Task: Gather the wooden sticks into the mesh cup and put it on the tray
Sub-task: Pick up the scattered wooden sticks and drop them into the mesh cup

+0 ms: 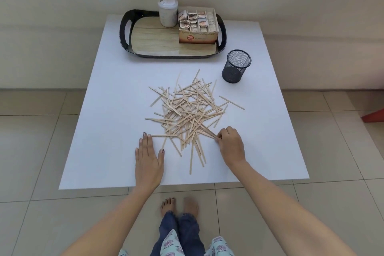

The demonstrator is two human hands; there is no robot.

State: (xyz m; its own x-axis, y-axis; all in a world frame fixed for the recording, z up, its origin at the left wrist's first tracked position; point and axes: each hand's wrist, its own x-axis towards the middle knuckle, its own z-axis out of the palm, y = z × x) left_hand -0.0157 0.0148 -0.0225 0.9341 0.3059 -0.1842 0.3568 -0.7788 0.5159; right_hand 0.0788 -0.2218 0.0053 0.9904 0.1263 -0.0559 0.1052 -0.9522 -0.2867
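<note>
A loose heap of thin wooden sticks (188, 110) lies scattered in the middle of the white table (104, 110). The black mesh cup (236, 66) stands upright beyond the heap to the right, with one stick visible inside it. The black-rimmed tray (158, 41) with a wood-grain floor sits at the table's far edge. My left hand (148, 157) rests flat on the table, fingers together, its fingertips touching a stick at the heap's near-left edge. My right hand (229, 144) is at the heap's near-right edge, its fingers pinched on the ends of a few sticks.
On the tray stand a white lidded container (168, 13) and a cardboard box of sachets (197, 27). Tiled floor surrounds the low table, and my bare feet (179, 207) stand at its near edge. A red object (374, 116) lies on the floor at the right.
</note>
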